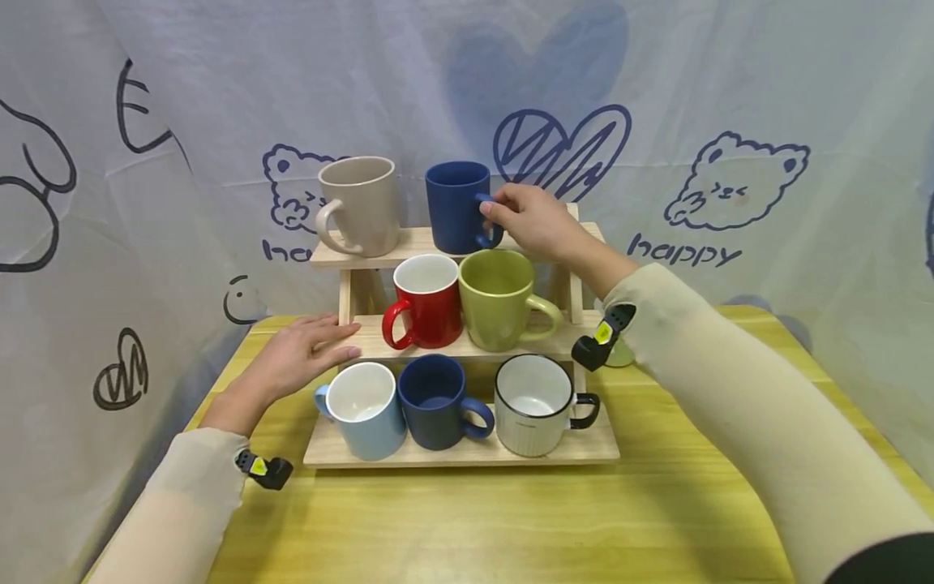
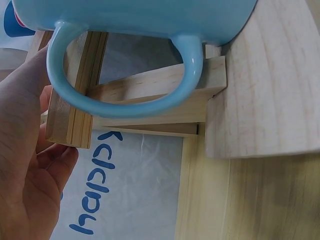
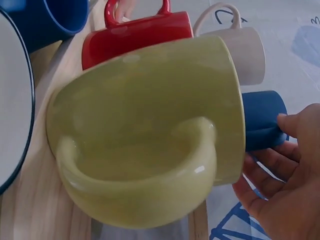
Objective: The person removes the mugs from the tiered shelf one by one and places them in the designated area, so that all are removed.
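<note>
On the right of the top shelf (image 1: 409, 243), my right hand (image 1: 540, 223) pinches the handle of a blue mug (image 1: 458, 207). The mug is upright, its base at the shelf. The right wrist view shows the thumb on this blue mug (image 3: 262, 120), partly hidden behind the green mug (image 3: 150, 110). My left hand (image 1: 299, 357) grips the left end of the middle wooden shelf (image 1: 365, 345); its fingers curl about the board's end (image 2: 70, 120) in the left wrist view. Just below that hand stands a light blue mug (image 1: 365, 422), handle to the left.
A beige mug (image 1: 368, 211) is at the top left. The middle shelf bears a red mug (image 1: 430, 312) beside the green one. A dark blue mug (image 1: 430, 405) and a white, black-rimmed mug (image 1: 529, 418) share the bottom shelf. Behind the stand hangs a printed cloth (image 1: 409, 73).
</note>
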Action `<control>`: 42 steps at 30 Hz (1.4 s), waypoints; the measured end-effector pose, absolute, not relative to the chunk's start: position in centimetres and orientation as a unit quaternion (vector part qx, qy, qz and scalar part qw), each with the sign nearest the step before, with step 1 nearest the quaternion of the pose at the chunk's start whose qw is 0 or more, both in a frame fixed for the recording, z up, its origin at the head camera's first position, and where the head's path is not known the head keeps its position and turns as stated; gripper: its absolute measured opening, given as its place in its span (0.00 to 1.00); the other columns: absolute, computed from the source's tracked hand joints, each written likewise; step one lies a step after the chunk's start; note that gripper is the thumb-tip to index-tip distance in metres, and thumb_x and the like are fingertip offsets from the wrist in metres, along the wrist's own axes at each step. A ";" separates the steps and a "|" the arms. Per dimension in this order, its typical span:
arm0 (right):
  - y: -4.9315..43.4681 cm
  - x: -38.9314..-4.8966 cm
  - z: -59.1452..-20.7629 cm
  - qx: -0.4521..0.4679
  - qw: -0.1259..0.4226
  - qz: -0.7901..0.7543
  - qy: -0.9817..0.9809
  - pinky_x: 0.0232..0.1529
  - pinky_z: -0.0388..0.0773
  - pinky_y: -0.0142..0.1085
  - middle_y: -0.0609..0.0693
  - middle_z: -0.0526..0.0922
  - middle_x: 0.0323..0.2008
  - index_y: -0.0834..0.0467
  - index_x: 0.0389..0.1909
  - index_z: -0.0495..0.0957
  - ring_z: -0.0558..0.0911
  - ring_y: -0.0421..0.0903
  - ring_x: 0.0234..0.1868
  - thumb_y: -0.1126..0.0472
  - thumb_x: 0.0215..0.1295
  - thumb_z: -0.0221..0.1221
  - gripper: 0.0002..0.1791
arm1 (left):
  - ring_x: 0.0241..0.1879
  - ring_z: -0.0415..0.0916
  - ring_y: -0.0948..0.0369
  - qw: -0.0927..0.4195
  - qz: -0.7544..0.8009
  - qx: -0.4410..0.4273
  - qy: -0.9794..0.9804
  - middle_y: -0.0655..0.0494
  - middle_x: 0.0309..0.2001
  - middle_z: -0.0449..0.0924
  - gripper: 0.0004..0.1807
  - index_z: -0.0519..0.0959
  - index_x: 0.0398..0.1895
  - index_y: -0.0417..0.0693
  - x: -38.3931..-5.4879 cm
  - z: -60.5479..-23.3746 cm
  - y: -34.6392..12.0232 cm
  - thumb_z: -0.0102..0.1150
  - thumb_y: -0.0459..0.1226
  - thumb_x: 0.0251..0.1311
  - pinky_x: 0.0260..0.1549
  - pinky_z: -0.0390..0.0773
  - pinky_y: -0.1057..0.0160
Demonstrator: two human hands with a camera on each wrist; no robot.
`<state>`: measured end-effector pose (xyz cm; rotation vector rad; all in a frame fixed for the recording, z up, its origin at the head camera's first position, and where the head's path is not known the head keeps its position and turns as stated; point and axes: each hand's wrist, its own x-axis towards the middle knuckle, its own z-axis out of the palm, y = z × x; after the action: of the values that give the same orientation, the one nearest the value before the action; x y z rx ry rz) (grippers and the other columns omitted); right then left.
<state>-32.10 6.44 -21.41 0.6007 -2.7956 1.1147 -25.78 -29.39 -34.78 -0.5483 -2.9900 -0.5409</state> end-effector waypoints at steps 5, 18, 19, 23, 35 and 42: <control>6.2 -32.0 -21.6 0.195 0.033 0.388 -0.900 0.44 0.74 0.38 0.54 0.82 0.43 0.61 0.48 0.76 0.75 0.49 0.42 0.52 0.77 0.48 0.16 | 0.69 0.55 0.37 0.029 -0.176 -0.177 -0.968 0.38 0.69 0.63 0.35 0.72 0.68 0.53 -25.8 -34.8 -29.5 0.51 0.63 0.65 0.63 0.54 0.32; 7.2 -31.9 -21.9 0.151 -0.016 0.538 -0.829 0.48 0.82 0.44 0.59 0.79 0.43 0.66 0.51 0.74 0.79 0.50 0.48 0.60 0.77 0.47 0.14 | 0.69 0.55 0.37 0.035 -0.176 -0.178 -0.968 0.38 0.69 0.63 0.35 0.72 0.68 0.54 -25.8 -34.8 -29.4 0.52 0.63 0.64 0.63 0.55 0.32; 7.3 -31.9 -21.9 0.152 -0.015 0.545 -0.824 0.48 0.82 0.44 0.59 0.78 0.41 0.67 0.50 0.74 0.79 0.51 0.47 0.61 0.77 0.48 0.13 | 0.69 0.56 0.37 0.035 -0.176 -0.179 -0.967 0.38 0.69 0.63 0.35 0.73 0.68 0.54 -25.8 -34.8 -29.4 0.52 0.63 0.64 0.63 0.55 0.32; 7.8 -32.0 -22.1 0.154 -0.002 0.565 -0.810 0.46 0.82 0.45 0.58 0.78 0.38 0.68 0.48 0.75 0.78 0.53 0.45 0.63 0.76 0.49 0.12 | 0.69 0.56 0.37 0.036 -0.180 -0.177 -0.967 0.38 0.69 0.63 0.35 0.73 0.67 0.54 -25.8 -34.8 -29.5 0.52 0.62 0.64 0.63 0.55 0.33; 10.6 -31.9 -21.6 0.138 0.045 0.602 -0.785 0.39 0.84 0.38 0.52 0.81 0.33 0.69 0.53 0.76 0.81 0.48 0.42 0.63 0.75 0.52 0.14 | 0.69 0.56 0.37 0.037 -0.178 -0.179 -0.967 0.38 0.69 0.64 0.35 0.73 0.67 0.53 -25.8 -34.9 -29.4 0.52 0.62 0.65 0.63 0.56 0.33; 12.5 -31.3 -20.8 0.135 0.039 0.608 -0.781 0.42 0.83 0.38 0.53 0.79 0.36 0.68 0.53 0.75 0.78 0.49 0.43 0.62 0.75 0.51 0.15 | 0.68 0.57 0.38 0.040 -0.182 -0.183 -0.965 0.38 0.69 0.64 0.34 0.74 0.67 0.54 -26.0 -34.9 -29.7 0.52 0.62 0.65 0.63 0.57 0.33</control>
<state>-31.30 12.45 -20.82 0.4135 -2.3947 1.8646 -26.00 -29.67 -34.95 -0.5607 -2.9577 -0.5567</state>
